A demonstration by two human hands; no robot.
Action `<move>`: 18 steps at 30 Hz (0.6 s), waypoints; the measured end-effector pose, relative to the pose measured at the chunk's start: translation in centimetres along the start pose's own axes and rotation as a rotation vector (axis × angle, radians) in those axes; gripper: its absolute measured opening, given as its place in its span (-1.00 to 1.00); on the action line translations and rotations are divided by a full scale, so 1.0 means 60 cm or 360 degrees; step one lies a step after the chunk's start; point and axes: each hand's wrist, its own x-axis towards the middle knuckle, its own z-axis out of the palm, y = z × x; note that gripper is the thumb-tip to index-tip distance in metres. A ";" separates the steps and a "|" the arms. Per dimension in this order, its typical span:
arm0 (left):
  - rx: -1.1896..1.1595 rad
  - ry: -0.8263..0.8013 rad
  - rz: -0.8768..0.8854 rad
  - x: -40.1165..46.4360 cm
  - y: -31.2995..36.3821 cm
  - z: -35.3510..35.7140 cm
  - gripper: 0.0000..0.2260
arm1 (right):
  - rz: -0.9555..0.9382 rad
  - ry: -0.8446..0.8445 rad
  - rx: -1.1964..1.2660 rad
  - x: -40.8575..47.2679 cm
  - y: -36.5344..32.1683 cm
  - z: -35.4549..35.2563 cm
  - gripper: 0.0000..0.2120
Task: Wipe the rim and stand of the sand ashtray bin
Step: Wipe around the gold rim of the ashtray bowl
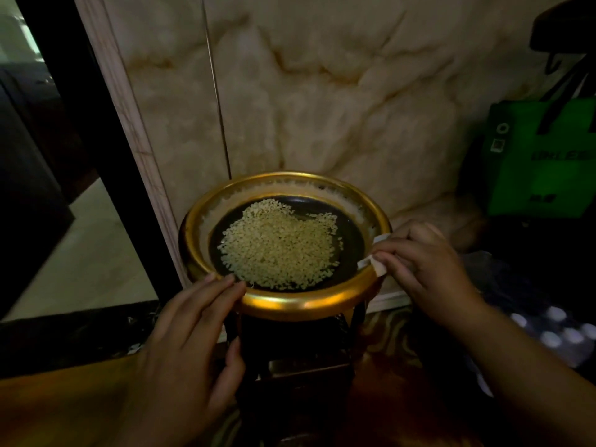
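The sand ashtray bin has a shiny gold rim (pixel 300 303) around a dark bowl holding pale grains (pixel 279 248). It rests on a dark stand (pixel 296 359) below. My left hand (pixel 190 337) grips the near left part of the rim, fingers on top and thumb underneath. My right hand (pixel 422 262) presses a small white cloth (pixel 375 264) against the right side of the rim; most of the cloth is hidden under the fingers.
A marble wall (pixel 322 91) stands right behind the bin, with a dark door frame (pixel 96 140) at the left. A green bag (pixel 538 159) sits at the right. Patterned carpet (pixel 387 330) lies below.
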 end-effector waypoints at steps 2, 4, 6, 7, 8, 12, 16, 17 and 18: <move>0.0003 0.0026 0.0010 -0.002 0.000 0.004 -0.40 | 0.0026 -0.0003 0.0007 0.005 0.012 -0.003 -0.72; -0.0012 0.0064 0.0027 -0.002 0.000 0.006 -0.39 | 0.0016 0.0009 0.0014 0.009 0.015 -0.003 -0.72; -0.0023 0.0086 0.0045 -0.003 -0.001 0.007 -0.37 | 0.0000 0.0033 0.0028 0.007 0.011 0.002 -0.72; -0.0022 0.0077 0.0051 -0.004 -0.001 0.007 -0.36 | -0.0003 0.0062 0.0038 0.003 0.007 0.004 -0.74; -0.0020 0.0062 0.0050 -0.005 -0.002 0.005 -0.36 | -0.0003 0.0100 0.0053 0.000 0.002 0.006 -0.75; 0.0038 0.0006 0.0056 -0.009 -0.011 -0.003 -0.39 | 0.0011 0.0231 0.0067 -0.017 -0.030 0.018 -0.77; 0.0011 -0.0004 0.0045 -0.010 -0.012 -0.002 -0.40 | 0.0005 0.0308 0.0018 -0.037 -0.083 0.040 -0.79; 0.0007 -0.0006 0.0045 -0.010 -0.012 -0.001 -0.39 | 0.0026 0.0326 -0.0013 -0.042 -0.096 0.044 -0.79; 0.0004 -0.0008 0.0053 -0.010 -0.011 0.000 -0.39 | 0.0041 0.0334 -0.0035 -0.045 -0.108 0.047 -0.79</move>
